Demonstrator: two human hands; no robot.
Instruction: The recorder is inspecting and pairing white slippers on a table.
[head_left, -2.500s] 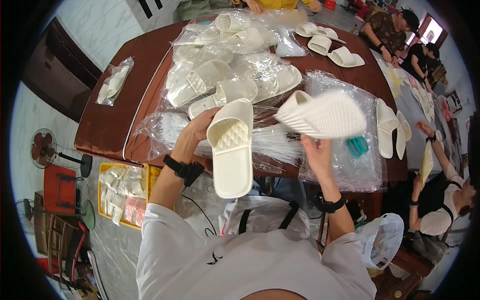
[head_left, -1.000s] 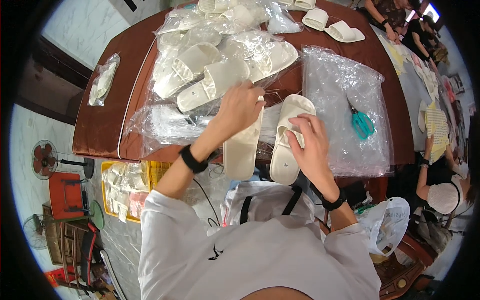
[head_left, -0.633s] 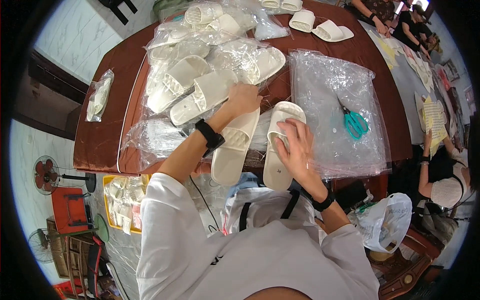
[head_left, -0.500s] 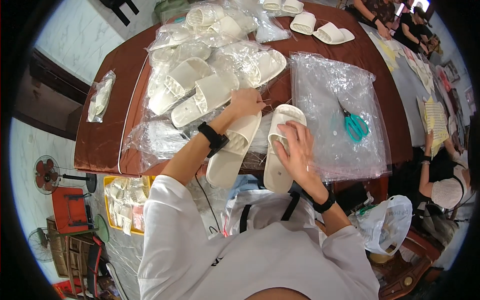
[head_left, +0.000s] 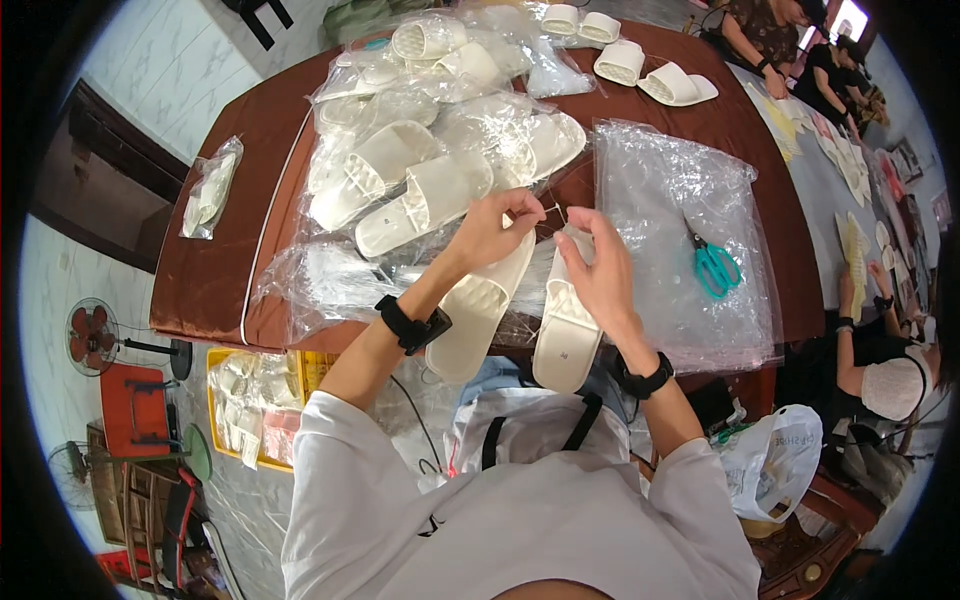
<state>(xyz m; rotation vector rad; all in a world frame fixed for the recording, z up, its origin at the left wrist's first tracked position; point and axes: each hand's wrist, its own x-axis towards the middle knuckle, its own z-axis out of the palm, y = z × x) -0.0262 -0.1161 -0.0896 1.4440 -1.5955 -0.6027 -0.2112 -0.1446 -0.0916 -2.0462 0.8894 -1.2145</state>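
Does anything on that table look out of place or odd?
Nothing looks clearly spilled or damaged. One bagged bundle lies alone on the left side of the table, apart from the jumbled heap. Also, two slippers jut past the near edge, which looks slightly precarious.

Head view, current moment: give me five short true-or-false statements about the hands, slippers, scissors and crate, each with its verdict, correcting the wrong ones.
1. The scissors lie on the clear plastic. True.
2. The scissors' handles are red. False: they are teal.
3. The left hand and right hand each have a black band at the wrist. True.
4. The hands are far apart. False: they are close together, near the far ends of the left slipper and the right slipper.
5. The yellow crate is lower than the table, toward the person's left. True.
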